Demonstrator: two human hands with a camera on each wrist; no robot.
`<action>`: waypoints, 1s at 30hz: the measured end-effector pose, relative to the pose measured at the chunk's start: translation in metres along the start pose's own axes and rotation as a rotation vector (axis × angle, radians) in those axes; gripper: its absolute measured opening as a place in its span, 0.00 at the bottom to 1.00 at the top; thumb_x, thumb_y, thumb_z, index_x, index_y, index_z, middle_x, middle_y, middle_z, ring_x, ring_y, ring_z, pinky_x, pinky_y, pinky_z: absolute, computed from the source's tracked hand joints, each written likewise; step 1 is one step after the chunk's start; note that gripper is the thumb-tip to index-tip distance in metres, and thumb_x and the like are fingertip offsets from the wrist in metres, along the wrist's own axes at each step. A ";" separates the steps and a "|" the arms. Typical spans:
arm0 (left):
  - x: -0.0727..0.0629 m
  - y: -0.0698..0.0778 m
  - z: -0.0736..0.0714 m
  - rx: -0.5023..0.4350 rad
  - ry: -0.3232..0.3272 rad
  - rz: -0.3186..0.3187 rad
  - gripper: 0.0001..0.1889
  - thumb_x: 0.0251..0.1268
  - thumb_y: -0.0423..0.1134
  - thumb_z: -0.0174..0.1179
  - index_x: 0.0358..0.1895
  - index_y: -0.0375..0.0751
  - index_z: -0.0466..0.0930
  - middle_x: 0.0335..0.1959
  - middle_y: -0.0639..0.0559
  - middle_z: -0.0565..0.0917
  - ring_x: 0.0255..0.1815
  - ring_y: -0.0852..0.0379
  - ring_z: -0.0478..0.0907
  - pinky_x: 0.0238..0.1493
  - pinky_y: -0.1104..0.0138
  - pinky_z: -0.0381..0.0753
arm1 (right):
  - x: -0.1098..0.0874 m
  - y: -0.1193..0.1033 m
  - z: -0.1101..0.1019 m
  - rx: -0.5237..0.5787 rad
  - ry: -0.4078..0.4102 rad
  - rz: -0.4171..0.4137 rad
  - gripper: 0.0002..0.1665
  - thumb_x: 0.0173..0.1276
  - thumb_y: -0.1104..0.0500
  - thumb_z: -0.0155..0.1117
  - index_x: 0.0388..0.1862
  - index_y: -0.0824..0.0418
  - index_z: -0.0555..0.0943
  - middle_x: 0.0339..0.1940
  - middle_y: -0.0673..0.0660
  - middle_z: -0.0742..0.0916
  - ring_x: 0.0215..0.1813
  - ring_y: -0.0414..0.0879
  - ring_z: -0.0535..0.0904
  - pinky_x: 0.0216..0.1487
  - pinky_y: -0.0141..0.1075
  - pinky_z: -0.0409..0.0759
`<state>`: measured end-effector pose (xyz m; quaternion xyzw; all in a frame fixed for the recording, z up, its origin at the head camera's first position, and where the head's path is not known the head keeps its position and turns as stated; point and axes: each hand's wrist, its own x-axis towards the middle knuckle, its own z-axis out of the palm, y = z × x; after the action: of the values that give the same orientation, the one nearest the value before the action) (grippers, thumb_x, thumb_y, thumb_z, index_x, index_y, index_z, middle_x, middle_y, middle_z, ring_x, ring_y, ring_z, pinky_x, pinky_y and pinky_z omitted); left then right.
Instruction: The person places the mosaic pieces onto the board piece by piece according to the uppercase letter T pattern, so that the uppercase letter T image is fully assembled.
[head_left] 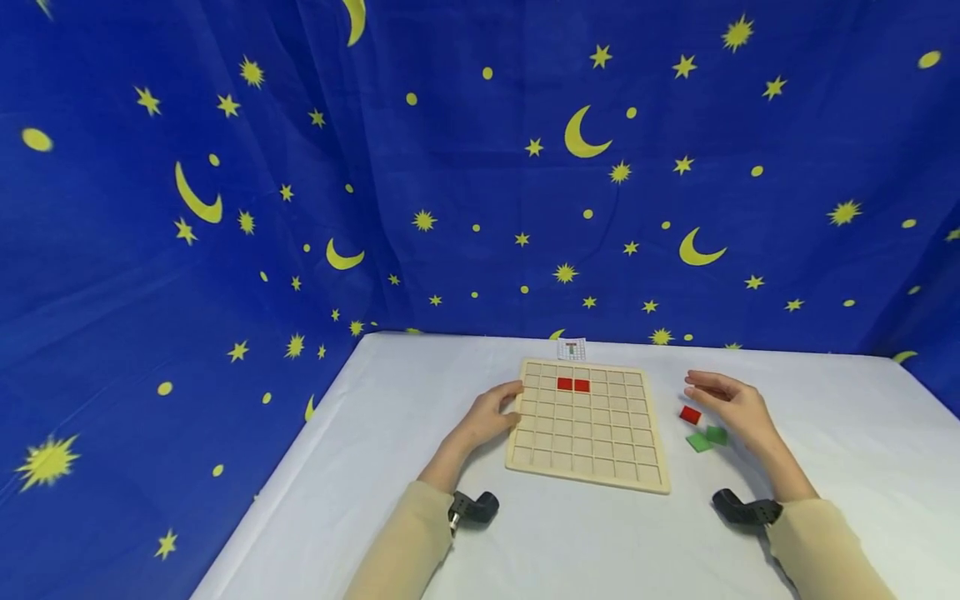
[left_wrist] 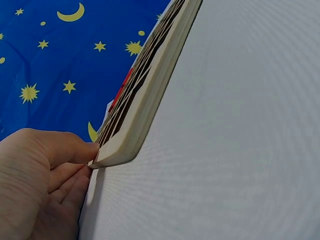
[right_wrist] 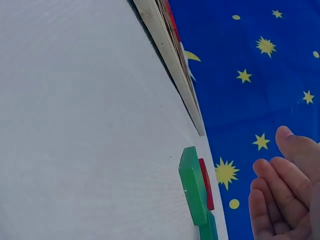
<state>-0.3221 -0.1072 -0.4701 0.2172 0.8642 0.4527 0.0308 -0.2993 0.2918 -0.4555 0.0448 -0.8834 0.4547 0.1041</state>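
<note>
Nearby, on the white table point(head_left: 862, 433), lie two green tiles point(head_left: 699, 442) point(head_left: 716, 435), touching or overlapping, I cannot tell which, with a loose red tile point(head_left: 690, 415) just beyond. The right hand point(head_left: 738, 408) hangs beside them, fingers gently bent, nothing seen in it; with pieces so bunched, a careless dip could scatter them or catch two at once. Across from it, the left hand point(head_left: 487, 417) grips the board point(head_left: 582, 421) by its left edge. Should that hold pull or lift, the board might skid or tip, and the two set red tiles point(head_left: 565, 384) point(head_left: 582, 386), side by side toward its far edge, could jump their cells. Just past that edge lies a printed card point(head_left: 572, 349), which a shoved board could nudge. Behind hangs a blue curtain point(head_left: 465, 167).
</note>
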 end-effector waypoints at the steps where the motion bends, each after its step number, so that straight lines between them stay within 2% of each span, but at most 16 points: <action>1: 0.000 0.000 0.000 0.002 0.002 -0.001 0.30 0.58 0.26 0.59 0.67 0.30 0.64 0.62 0.40 0.72 0.65 0.46 0.67 0.67 0.61 0.64 | 0.000 0.002 0.001 -0.002 0.000 -0.002 0.32 0.66 0.45 0.62 0.60 0.65 0.75 0.54 0.63 0.82 0.41 0.19 0.72 0.40 0.15 0.73; 4: -0.001 0.000 -0.002 0.004 0.004 -0.006 0.30 0.58 0.26 0.59 0.67 0.30 0.63 0.62 0.40 0.72 0.65 0.47 0.67 0.67 0.62 0.64 | 0.000 0.006 0.003 -0.024 -0.004 -0.001 0.32 0.65 0.45 0.62 0.60 0.66 0.75 0.55 0.65 0.81 0.42 0.24 0.74 0.39 0.15 0.74; 7: -0.001 0.001 -0.003 -0.003 0.004 -0.005 0.30 0.59 0.25 0.58 0.67 0.29 0.63 0.62 0.40 0.72 0.65 0.47 0.66 0.67 0.62 0.63 | -0.001 0.011 0.004 -0.086 0.005 0.008 0.33 0.65 0.44 0.62 0.59 0.66 0.76 0.53 0.65 0.82 0.46 0.38 0.79 0.38 0.17 0.75; 10: -0.001 0.002 -0.003 -0.011 0.002 -0.007 0.30 0.59 0.25 0.58 0.67 0.29 0.63 0.63 0.40 0.72 0.65 0.47 0.66 0.68 0.61 0.63 | -0.004 0.015 0.004 -0.144 0.022 0.013 0.33 0.64 0.43 0.63 0.58 0.67 0.76 0.52 0.66 0.82 0.49 0.54 0.79 0.42 0.29 0.80; 12: -0.002 0.002 -0.002 -0.014 0.001 -0.007 0.30 0.59 0.26 0.58 0.67 0.30 0.63 0.63 0.40 0.72 0.65 0.47 0.66 0.68 0.60 0.62 | -0.006 0.018 0.006 -0.179 0.026 0.008 0.33 0.64 0.43 0.63 0.57 0.68 0.76 0.52 0.66 0.82 0.50 0.59 0.78 0.46 0.41 0.80; 14: -0.001 0.001 -0.001 -0.013 -0.005 -0.012 0.31 0.59 0.26 0.58 0.67 0.30 0.63 0.63 0.40 0.72 0.65 0.47 0.66 0.68 0.61 0.63 | -0.008 0.021 0.007 -0.197 0.012 -0.012 0.33 0.64 0.45 0.63 0.57 0.69 0.76 0.52 0.68 0.82 0.51 0.62 0.77 0.49 0.50 0.78; 16: -0.001 0.001 0.000 -0.011 -0.005 -0.012 0.30 0.58 0.26 0.58 0.67 0.30 0.63 0.63 0.40 0.72 0.65 0.46 0.66 0.68 0.61 0.63 | -0.009 0.024 0.009 -0.209 -0.001 -0.033 0.33 0.64 0.46 0.64 0.57 0.70 0.76 0.53 0.68 0.81 0.52 0.63 0.77 0.51 0.55 0.76; 24: 0.001 0.002 -0.001 0.009 -0.003 -0.011 0.30 0.58 0.26 0.58 0.67 0.30 0.63 0.63 0.41 0.72 0.65 0.47 0.67 0.67 0.62 0.63 | -0.010 0.026 0.012 -0.253 -0.012 -0.099 0.28 0.61 0.51 0.68 0.54 0.69 0.78 0.51 0.68 0.81 0.56 0.64 0.73 0.55 0.58 0.71; 30: 0.000 0.001 0.000 0.004 -0.003 -0.024 0.31 0.59 0.27 0.58 0.67 0.31 0.63 0.63 0.41 0.72 0.65 0.48 0.67 0.67 0.62 0.63 | -0.012 0.025 0.011 -0.278 -0.020 -0.133 0.24 0.60 0.59 0.69 0.52 0.70 0.78 0.50 0.70 0.81 0.55 0.66 0.73 0.54 0.60 0.71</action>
<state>-0.3214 -0.1069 -0.4696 0.2076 0.8675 0.4504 0.0373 -0.2936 0.2967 -0.4842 0.0929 -0.9339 0.3197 0.1305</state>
